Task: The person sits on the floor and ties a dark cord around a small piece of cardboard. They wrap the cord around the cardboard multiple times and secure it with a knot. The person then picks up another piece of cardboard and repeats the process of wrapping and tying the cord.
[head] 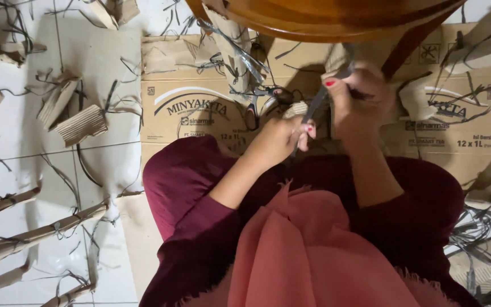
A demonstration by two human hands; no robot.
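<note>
While the left hand point(279, 139) and right hand point(359, 102) pinch the grey plastic strap point(316, 105) taut, it appears light, flexible and slippery; grip near its ends.

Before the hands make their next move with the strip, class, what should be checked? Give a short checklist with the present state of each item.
1. Left hand has a grip on the lower end of the dark strip: ok, fingers pinch it.
2. Right hand holds the upper end: ok, though the hand is blurred.
3. Strip drawn straight between the hands: ok, it runs in a line from one to the other.
4. Scissors within sight: ok, they lie on the flattened cardboard box just beyond the left hand.
5. What the strip is tied around: cannot tell, the hands hide it.
6. Floor about the work free of loose strips: not ok, scraps lie all round.
</note>
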